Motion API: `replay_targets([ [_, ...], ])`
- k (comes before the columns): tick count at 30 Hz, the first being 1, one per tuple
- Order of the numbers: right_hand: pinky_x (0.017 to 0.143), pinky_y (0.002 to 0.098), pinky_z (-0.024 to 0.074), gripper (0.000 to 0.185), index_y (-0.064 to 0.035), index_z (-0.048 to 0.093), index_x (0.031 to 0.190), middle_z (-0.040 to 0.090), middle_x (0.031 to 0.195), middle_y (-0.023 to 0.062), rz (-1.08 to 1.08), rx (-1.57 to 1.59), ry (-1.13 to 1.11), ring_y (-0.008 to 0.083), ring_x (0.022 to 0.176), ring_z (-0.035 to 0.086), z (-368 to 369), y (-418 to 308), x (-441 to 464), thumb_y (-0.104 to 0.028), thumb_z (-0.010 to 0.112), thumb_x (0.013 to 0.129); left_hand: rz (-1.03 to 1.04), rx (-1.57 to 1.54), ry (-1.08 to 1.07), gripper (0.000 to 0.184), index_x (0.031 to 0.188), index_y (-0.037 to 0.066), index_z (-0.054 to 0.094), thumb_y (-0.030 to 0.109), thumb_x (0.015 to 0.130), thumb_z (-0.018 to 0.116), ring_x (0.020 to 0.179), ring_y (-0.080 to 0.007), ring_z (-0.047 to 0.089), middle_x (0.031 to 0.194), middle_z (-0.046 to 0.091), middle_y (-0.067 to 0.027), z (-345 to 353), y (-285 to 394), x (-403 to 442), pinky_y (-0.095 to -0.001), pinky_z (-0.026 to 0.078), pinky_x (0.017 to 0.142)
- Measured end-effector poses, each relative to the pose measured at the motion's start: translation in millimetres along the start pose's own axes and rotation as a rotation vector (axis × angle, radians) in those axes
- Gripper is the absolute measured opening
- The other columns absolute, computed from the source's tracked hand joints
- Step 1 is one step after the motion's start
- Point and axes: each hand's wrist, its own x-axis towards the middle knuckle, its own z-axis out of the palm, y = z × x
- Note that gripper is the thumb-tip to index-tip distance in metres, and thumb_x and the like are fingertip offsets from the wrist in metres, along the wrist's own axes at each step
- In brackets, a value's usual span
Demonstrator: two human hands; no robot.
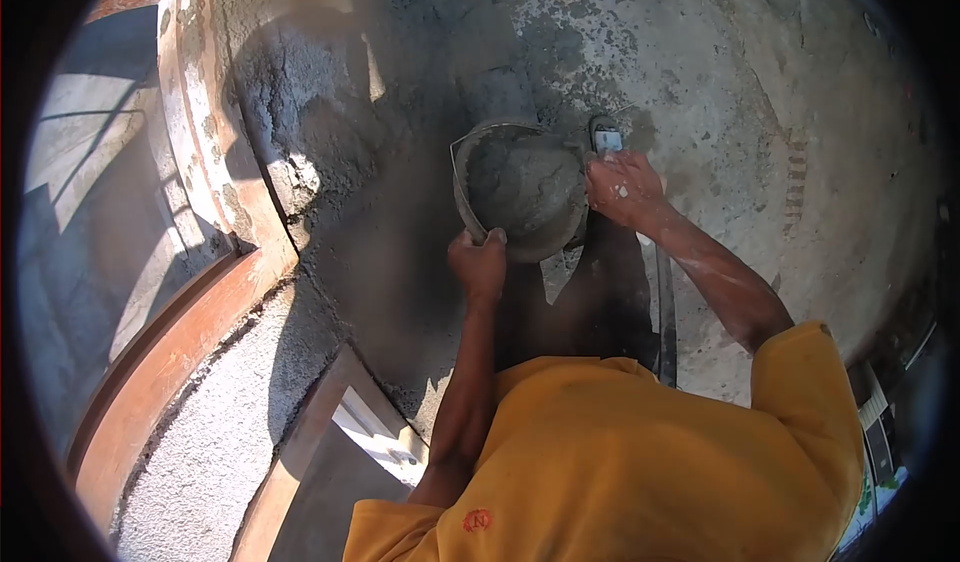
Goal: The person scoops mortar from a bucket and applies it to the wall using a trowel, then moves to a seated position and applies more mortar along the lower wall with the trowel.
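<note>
A dark bucket (461,194) with a thin wire handle is in front of my body, with wet grey mortar (525,182) inside. My left hand (478,262) is closed on the bucket's near left rim, thumb on top. On the opposite side, my right hand (625,187) is closed at the right rim, its knuckles smeared with grey. Just beyond the right fingers is a small pale, shiny object (607,140) with a dark curved edge; its kind I cannot make out. The bucket's underside is mostly hidden.
A rough grey plastered surface (720,92) spreads ahead and to the right. At left are wooden frames (200,307) around openings, with a rough whitish strip (215,422) between them. A long dark bar or hose (667,312) runs beside my right leg.
</note>
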Motion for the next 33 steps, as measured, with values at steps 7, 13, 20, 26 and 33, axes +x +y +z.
replay_targets([
  [7, 0.095, 0.0454, 0.0541, 0.043, 0.0012, 0.074, 0.125, 0.075, 0.108, 0.0213, 0.159, 0.443, -0.366, 0.0363, 0.107, 0.072, 92.0, 3.2, 43.4, -0.023, 0.074, 0.089, 0.055, -0.067, 0.017, 0.013, 0.088, -0.008, 0.072, 0.003, 0.082, 0.074, 0.074, -0.0123, 0.060, 0.080, 0.071, -0.0068, 15.3, 23.6, 10.3, -0.0338, 0.052, 0.070],
  [13, 0.083, 0.0469, 0.0616, 0.038, 0.0141, 0.075, 0.104, 0.077, 0.093, 0.0280, 0.106, 0.526, -0.071, 0.0401, 0.096, 0.078, 12.9, -31.2, 7.4, -0.020, 0.070, 0.088, -0.011, -0.230, -0.005, 0.012, 0.093, -0.007, 0.073, 0.001, 0.084, 0.073, 0.078, -0.0118, 0.062, 0.086, 0.073, -0.0038, -1.2, 27.9, 20.7, -0.0311, 0.052, 0.073],
  [20, 0.049, 0.0301, 0.0475, 0.019, 0.0050, 0.072, 0.105, 0.068, 0.075, 0.0068, 0.344, 1.403, -0.231, 0.0123, 0.053, 0.059, -30.8, -36.6, 22.6, -0.012, 0.072, 0.097, -0.050, -0.329, 0.035, 0.013, 0.096, -0.005, 0.073, 0.000, 0.084, 0.072, 0.078, -0.0112, 0.062, 0.087, 0.072, -0.0039, 1.7, 32.0, 24.1, -0.0306, 0.051, 0.073],
  [26, 0.053, 0.0301, 0.0448, 0.018, 0.0024, 0.071, 0.088, 0.065, 0.070, 0.0043, 0.346, 1.446, 0.397, 0.0111, 0.056, 0.057, -113.3, -43.8, 29.5, -0.014, 0.074, 0.093, -0.112, -0.286, 0.023, 0.010, 0.092, -0.003, 0.071, 0.001, 0.083, 0.072, 0.067, -0.0088, 0.055, 0.077, 0.065, 0.0011, -8.0, 26.4, 12.1, -0.0313, 0.045, 0.061],
  [33, 0.056, 0.0397, 0.0456, 0.027, 0.0002, 0.058, 0.077, 0.062, 0.066, 0.0100, 0.555, 0.933, 1.174, 0.0187, 0.057, 0.053, -78.9, -140.5, 136.9, -0.014, 0.078, 0.088, -0.172, -0.183, 0.027, 0.013, 0.098, 0.000, 0.073, 0.000, 0.085, 0.075, 0.068, -0.0091, 0.055, 0.084, 0.067, 0.0013, -10.7, -21.8, 9.0, -0.0291, 0.046, 0.061],
])
